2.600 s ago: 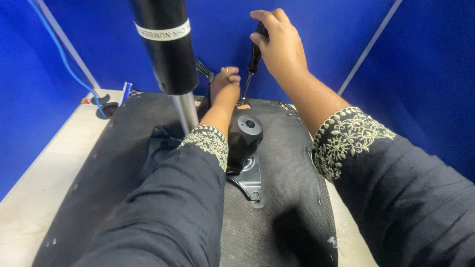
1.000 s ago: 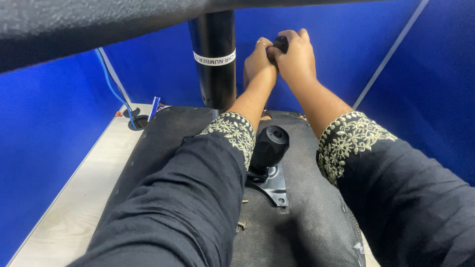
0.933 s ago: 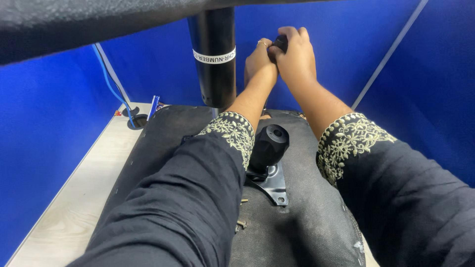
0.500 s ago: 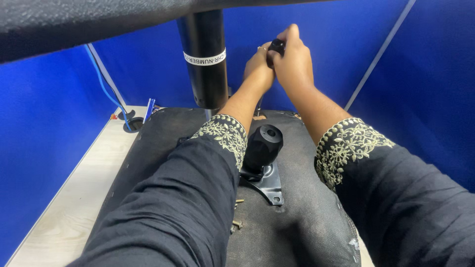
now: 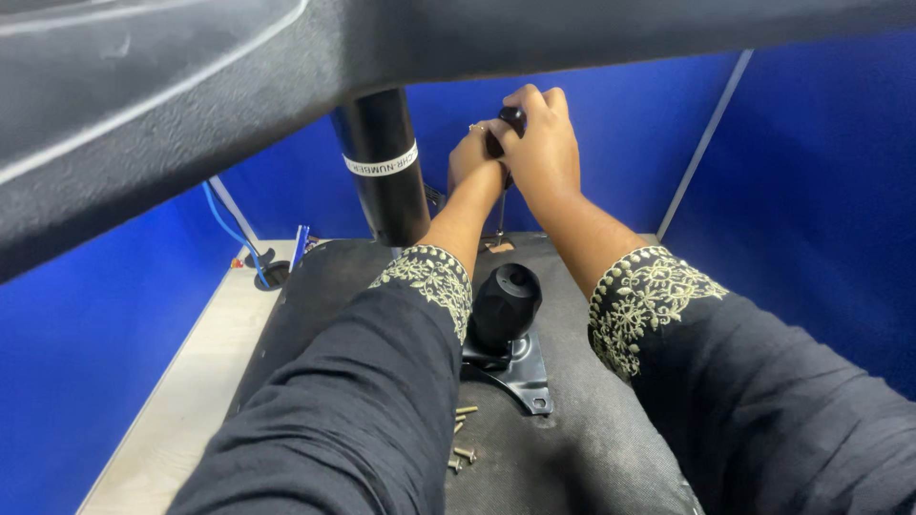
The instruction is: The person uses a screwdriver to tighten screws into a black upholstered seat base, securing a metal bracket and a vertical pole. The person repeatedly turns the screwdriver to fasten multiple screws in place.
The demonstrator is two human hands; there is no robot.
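Right hand: the right hand [image 5: 542, 143] was raised at the far end of the seat, fingers wrapped shut around the black handle of a screwdriver [image 5: 506, 129], gripping it from above.
Left hand: the left hand [image 5: 469, 160] pressed against the right one just below the handle; whether its fingers closed on the tool or only steadied it could not be told.
Screwdriver: it stood nearly upright, its thin shaft running down from between the hands to the far edge of the seat underside [image 5: 592, 429], where the tip met a small tan patch; the contact itself was too small to make out.
Seat underside: a black fabric-covered panel lay flat on the pale worktop [image 5: 200, 381], under both forearms.
Bracket: a black metal mounting plate [image 5: 520, 367] sat on the panel between the arms, with a black cylindrical socket [image 5: 506, 300] rising from it.
Gas cylinder: a black column with a white band [image 5: 382, 162] stood left of the hands, beneath a dark moulded part [image 5: 286, 86] that filled the top of the view.
Loose screws: several small screws [image 5: 463, 434] lay on the panel near the left sleeve.
Surroundings: blue partition walls [image 5: 811, 191] enclosed the bench; a blue tube [image 5: 229, 224] ran down to the worktop at far left.
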